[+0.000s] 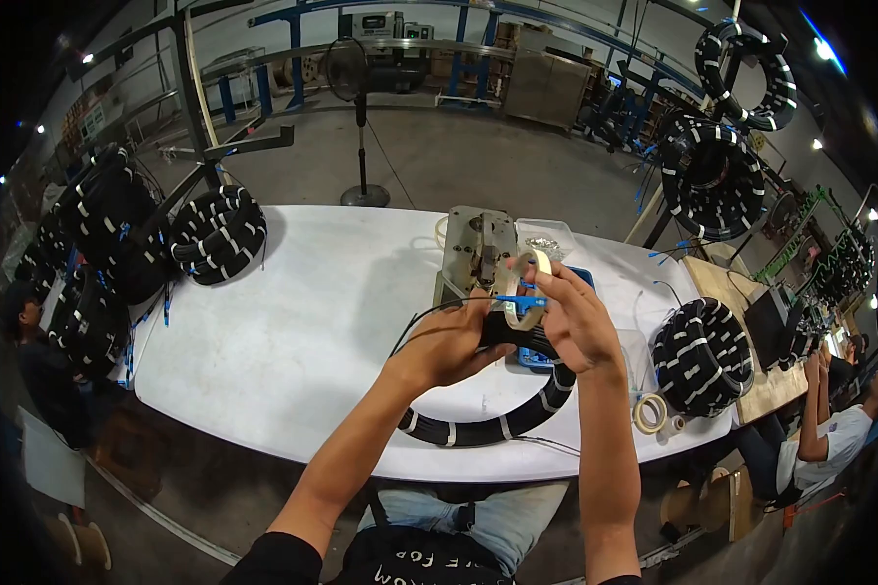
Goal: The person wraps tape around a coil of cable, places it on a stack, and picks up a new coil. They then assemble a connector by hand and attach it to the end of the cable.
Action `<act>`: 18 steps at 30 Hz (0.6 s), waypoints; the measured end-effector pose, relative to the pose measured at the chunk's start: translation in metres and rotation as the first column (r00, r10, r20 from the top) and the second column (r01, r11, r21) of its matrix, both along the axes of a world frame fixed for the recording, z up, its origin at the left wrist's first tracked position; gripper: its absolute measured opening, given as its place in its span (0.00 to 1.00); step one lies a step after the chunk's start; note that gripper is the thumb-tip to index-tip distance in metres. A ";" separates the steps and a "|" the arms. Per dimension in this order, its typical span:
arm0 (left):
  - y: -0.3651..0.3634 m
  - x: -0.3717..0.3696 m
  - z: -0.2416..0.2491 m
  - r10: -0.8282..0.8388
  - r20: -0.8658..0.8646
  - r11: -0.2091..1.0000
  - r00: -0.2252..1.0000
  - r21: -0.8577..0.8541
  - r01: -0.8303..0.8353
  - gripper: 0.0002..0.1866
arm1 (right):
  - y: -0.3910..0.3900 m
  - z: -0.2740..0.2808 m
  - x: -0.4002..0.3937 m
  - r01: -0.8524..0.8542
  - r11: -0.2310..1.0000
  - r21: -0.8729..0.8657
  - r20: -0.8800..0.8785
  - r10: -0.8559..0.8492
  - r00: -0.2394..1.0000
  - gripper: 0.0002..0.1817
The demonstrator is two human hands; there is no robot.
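The left grip [447, 343] clasps the black cable coil [451, 432], just beneath it; the right grip [578, 317] pinches a masking-tape roll [540, 261]. The blue connector [528, 303] between both grips could snag if the roll swings.

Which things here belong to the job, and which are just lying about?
In use, it seems:
Tape ring, right hand
Banded black coil, left hand
Blue connector between the hands

Seemingly lying about:
Standing fan
Tape roll on the table
Coil at table's left

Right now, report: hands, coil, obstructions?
Left hand gripping black coil. Right hand holding tape roll. Coil banded in white. Metal fixture just beyond.
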State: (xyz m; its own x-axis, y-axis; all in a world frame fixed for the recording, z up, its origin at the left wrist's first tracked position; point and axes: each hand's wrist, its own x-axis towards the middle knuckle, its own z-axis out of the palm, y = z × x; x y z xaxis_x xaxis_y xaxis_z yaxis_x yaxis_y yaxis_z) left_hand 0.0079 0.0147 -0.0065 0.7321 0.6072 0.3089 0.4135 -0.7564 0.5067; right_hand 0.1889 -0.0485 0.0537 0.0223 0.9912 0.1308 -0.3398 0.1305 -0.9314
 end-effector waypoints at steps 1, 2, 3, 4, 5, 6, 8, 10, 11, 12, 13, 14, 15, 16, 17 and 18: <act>0.003 0.001 -0.008 0.001 0.057 0.998 0.998 0.066 -0.004 0.41 | -0.005 0.001 -0.001 -0.001 1.000 -0.004 -0.001 0.001 1.000 0.15; 0.004 0.001 -0.013 -0.002 0.114 0.991 0.994 0.132 -0.013 0.41 | -0.010 0.003 -0.002 -0.002 1.000 -0.006 -0.035 0.002 0.999 0.18; 0.002 0.000 -0.007 -0.002 0.112 0.992 0.994 0.129 -0.013 0.41 | -0.015 0.004 -0.003 -0.002 1.000 -0.009 -0.070 0.001 0.998 0.23; -0.003 -0.001 0.005 0.037 0.036 0.998 0.999 0.059 -0.039 0.38 | -0.022 0.003 -0.004 -0.012 1.000 -0.017 -0.059 0.011 0.998 0.24; -0.004 -0.001 0.012 0.070 -0.043 0.998 0.997 -0.006 -0.070 0.36 | -0.027 0.001 -0.005 -0.011 1.000 -0.018 -0.061 0.010 0.998 0.24; -0.003 0.000 0.012 0.070 -0.044 0.998 0.997 -0.006 -0.070 0.36 | -0.031 -0.002 -0.007 0.020 1.000 0.012 -0.088 -0.019 0.996 0.17; -0.002 0.002 0.010 0.073 -0.072 0.997 0.995 -0.031 -0.075 0.39 | -0.042 -0.002 -0.013 0.079 0.997 0.009 -0.105 -0.078 0.991 0.10; 0.000 0.003 -0.004 0.071 -0.010 0.997 0.997 0.043 -0.071 0.39 | -0.049 -0.018 -0.014 0.130 0.991 0.021 -0.104 -0.127 0.986 0.12; 0.001 0.003 -0.009 0.063 0.052 0.991 0.997 0.116 -0.069 0.38 | -0.053 -0.025 -0.015 0.181 0.983 0.033 -0.102 -0.177 0.979 0.13; 0.002 0.003 -0.010 0.059 0.048 0.992 0.997 0.111 -0.064 0.38 | -0.060 -0.020 -0.026 0.197 0.980 0.017 -0.125 -0.194 0.973 0.13; 0.003 0.004 -0.010 0.067 0.049 0.995 0.997 0.077 -0.070 0.37 | -0.066 -0.021 -0.031 0.205 0.979 0.010 -0.132 -0.202 0.971 0.13; 0.004 0.004 -0.010 0.072 0.048 0.996 0.996 0.042 -0.074 0.35 | -0.071 -0.023 -0.034 0.182 0.983 0.004 -0.161 -0.179 0.971 0.14; 0.003 0.004 -0.009 0.063 0.039 0.997 0.997 0.038 -0.065 0.35 | -0.076 -0.026 -0.036 0.159 0.987 0.000 -0.189 -0.156 0.970 0.15; 0.003 0.004 -0.006 0.076 0.004 0.997 0.997 0.009 -0.076 0.34 | -0.078 -0.033 -0.039 0.172 0.985 0.011 -0.163 -0.168 0.972 0.16; 0.003 0.004 -0.003 0.091 -0.028 0.996 0.995 -0.016 -0.092 0.33 | -0.080 -0.041 -0.040 0.186 0.983 0.012 -0.160 -0.182 0.970 0.17; 0.003 0.004 0.000 0.092 -0.057 0.995 0.994 -0.038 -0.094 0.32 | -0.083 -0.041 -0.044 0.176 0.984 0.034 -0.152 -0.169 0.974 0.18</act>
